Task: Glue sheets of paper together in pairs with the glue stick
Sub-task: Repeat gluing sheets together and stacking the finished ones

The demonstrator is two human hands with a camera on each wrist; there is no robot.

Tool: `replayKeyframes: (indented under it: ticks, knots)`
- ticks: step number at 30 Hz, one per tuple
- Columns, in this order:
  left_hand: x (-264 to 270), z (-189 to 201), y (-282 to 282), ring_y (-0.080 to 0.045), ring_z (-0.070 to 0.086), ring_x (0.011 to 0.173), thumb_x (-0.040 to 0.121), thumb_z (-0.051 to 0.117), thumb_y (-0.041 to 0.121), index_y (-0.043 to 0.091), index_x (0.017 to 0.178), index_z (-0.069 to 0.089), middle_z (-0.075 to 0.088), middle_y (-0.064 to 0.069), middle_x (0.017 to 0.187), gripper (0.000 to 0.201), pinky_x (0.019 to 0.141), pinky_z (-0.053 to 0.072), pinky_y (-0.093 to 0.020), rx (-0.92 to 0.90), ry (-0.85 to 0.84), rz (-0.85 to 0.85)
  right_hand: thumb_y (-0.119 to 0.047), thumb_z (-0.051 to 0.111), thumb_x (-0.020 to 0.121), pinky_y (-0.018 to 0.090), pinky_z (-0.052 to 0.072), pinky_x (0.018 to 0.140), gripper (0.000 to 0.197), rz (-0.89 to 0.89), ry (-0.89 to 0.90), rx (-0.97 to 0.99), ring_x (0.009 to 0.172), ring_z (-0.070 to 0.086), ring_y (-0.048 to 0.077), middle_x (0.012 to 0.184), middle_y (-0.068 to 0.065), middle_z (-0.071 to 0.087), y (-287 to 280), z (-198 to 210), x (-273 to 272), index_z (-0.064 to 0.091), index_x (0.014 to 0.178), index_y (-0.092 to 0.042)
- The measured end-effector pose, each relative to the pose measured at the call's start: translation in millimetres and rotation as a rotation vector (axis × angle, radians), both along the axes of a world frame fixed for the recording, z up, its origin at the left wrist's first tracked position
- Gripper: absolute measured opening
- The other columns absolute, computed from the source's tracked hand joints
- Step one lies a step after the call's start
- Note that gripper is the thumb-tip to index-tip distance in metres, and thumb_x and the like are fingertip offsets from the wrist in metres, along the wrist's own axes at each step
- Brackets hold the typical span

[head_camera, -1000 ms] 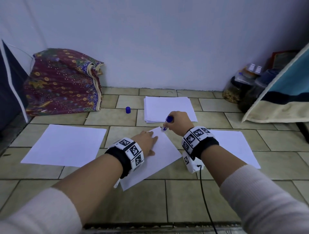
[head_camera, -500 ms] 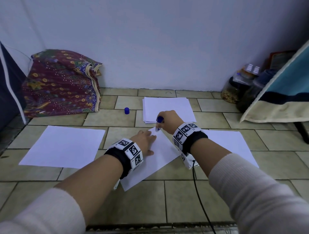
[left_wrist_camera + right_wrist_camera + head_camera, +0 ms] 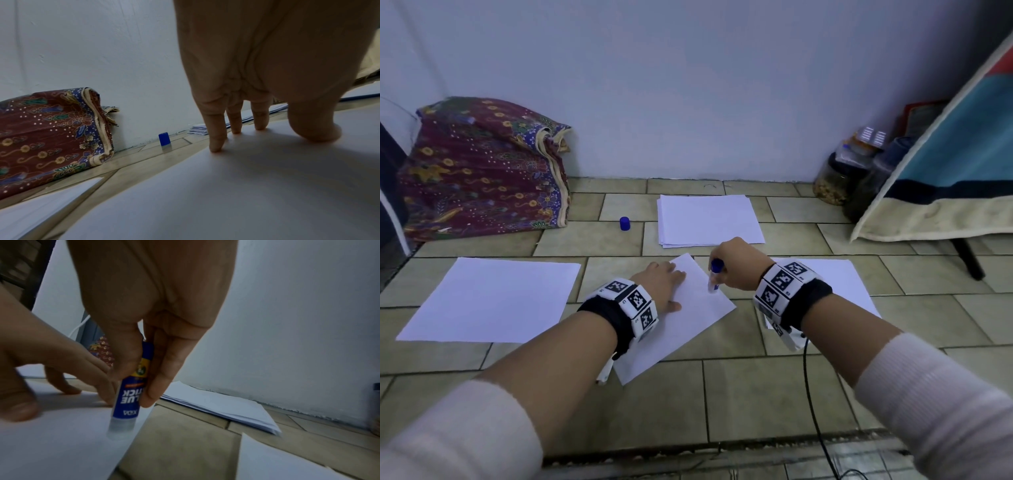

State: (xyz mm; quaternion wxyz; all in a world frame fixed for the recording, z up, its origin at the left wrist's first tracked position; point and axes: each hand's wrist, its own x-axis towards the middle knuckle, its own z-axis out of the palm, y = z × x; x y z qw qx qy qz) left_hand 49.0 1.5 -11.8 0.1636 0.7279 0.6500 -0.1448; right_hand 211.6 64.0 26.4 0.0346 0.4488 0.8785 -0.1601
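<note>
A white sheet [image 3: 688, 318] lies askew on the tiled floor in front of me. My left hand [image 3: 659, 284] presses on it with straight fingers [image 3: 216, 141]. My right hand [image 3: 736, 265] grips a blue glue stick [image 3: 715, 274] upside down, its uncapped tip touching the sheet near the right edge [image 3: 121, 430]. The stick's blue cap [image 3: 624, 223] stands on the floor further back. A stack of white paper [image 3: 709, 219] lies beyond my hands. Single sheets lie at the left [image 3: 493, 301] and at the right [image 3: 849, 284].
A patterned fabric bundle [image 3: 482, 171] leans on the wall at the back left. Jars [image 3: 835, 178] stand at the back right beside a blue and cream cloth [image 3: 955, 178]. A black cable [image 3: 811, 411] runs from my right wrist towards me.
My right hand has drawn the glue stick from the sheet's far corner towards me along its right edge. The left hand stays pressed on the sheet.
</note>
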Motion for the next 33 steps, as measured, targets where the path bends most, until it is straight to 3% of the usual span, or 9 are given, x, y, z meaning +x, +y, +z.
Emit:
replayKeyframes:
  ticks: [3,7,12,16,19,21,25,28,33]
  knots:
    - [2,-1,1,-0.027,0.028,0.134,0.093,0.055,0.036,0.022,0.148,0.021,0.026,-0.006,0.149,0.066,0.103,0.041,-0.045,0.017,-0.004,0.008,-0.016,0.073,0.08,0.026,0.047,0.067,0.02,-0.007,0.017,-0.039,0.08,0.054,0.018,0.094,0.009,0.068,-11,3,15,0.069,0.096,-0.004]
    - [3,-2,1,-0.027,0.029,0.131,0.094,0.053,0.036,0.03,0.147,0.021,0.027,-0.007,0.146,0.062,0.101,0.042,-0.045,0.009,0.034,-0.022,-0.018,0.073,0.081,0.018,0.041,0.059,0.022,-0.005,0.033,-0.057,0.078,0.051,0.015,0.091,0.006,0.064,-22,4,29,0.068,0.098,-0.005]
    - [-2,6,2,-0.028,0.032,0.132,0.095,0.053,0.034,0.032,0.15,0.019,0.029,-0.01,0.145,0.064,0.102,0.043,-0.042,-0.044,0.107,-0.064,-0.02,0.071,0.081,0.021,0.041,0.061,0.02,-0.021,0.025,-0.044,0.078,0.052,0.017,0.085,0.006,0.061,-21,8,36,0.068,0.094,-0.004]
    - [-6,13,-1,-0.027,0.047,0.122,0.089,0.058,0.048,0.025,0.143,0.031,0.036,-0.008,0.138,0.065,0.089,0.047,-0.036,-0.035,0.188,0.026,-0.027,0.068,0.084,0.022,0.038,0.06,0.025,-0.103,0.129,0.039,0.077,0.049,0.016,0.08,0.002,0.056,-13,11,38,0.065,0.093,-0.004]
    - [-7,10,-7,-0.023,0.036,0.128,0.084,0.061,0.054,0.014,0.138,0.034,0.033,-0.007,0.138,0.073,0.09,0.046,-0.037,0.03,0.197,0.057,-0.028,0.068,0.085,0.024,0.038,0.066,0.027,-0.155,0.185,0.052,0.078,0.049,0.017,0.081,0.003,0.056,-9,6,35,0.064,0.094,-0.003]
    - [-8,5,-9,-0.022,0.028,0.132,0.084,0.066,0.043,0.008,0.139,0.029,0.023,-0.006,0.145,0.075,0.094,0.047,-0.038,0.093,0.106,0.011,-0.026,0.067,0.085,0.023,0.038,0.066,0.024,-0.202,0.24,0.056,0.078,0.049,0.016,0.082,0.002,0.056,-6,0,32,0.064,0.092,-0.004]
    - [-6,5,-13,-0.021,0.021,0.14,0.091,0.055,0.022,0.015,0.149,0.019,0.011,0.0,0.157,0.068,0.099,0.045,-0.04,0.036,0.038,-0.194,-0.023,0.067,0.085,0.018,0.038,0.058,0.02,-0.275,0.32,0.047,0.078,0.05,0.013,0.085,0.001,0.057,3,-9,22,0.066,0.094,-0.006]
    - [-8,6,-12,-0.022,0.026,0.135,0.092,0.054,0.038,0.014,0.145,0.028,0.02,-0.002,0.153,0.064,0.097,0.044,-0.039,0.042,0.098,-0.149,-0.023,0.068,0.085,0.012,0.035,0.054,0.022,-0.282,0.344,0.028,0.078,0.05,0.014,0.087,0.002,0.056,8,-12,9,0.065,0.097,-0.005]
    - [-17,2,-11,-0.02,0.022,0.14,0.089,0.054,0.053,0.009,0.147,0.027,0.022,-0.004,0.153,0.078,0.107,0.038,-0.039,0.074,0.068,0.028,-0.031,0.066,0.087,0.021,0.037,0.063,0.032,-0.268,0.313,0.024,0.081,0.049,0.016,0.092,0.006,0.058,15,-15,-16,0.062,0.101,-0.003]
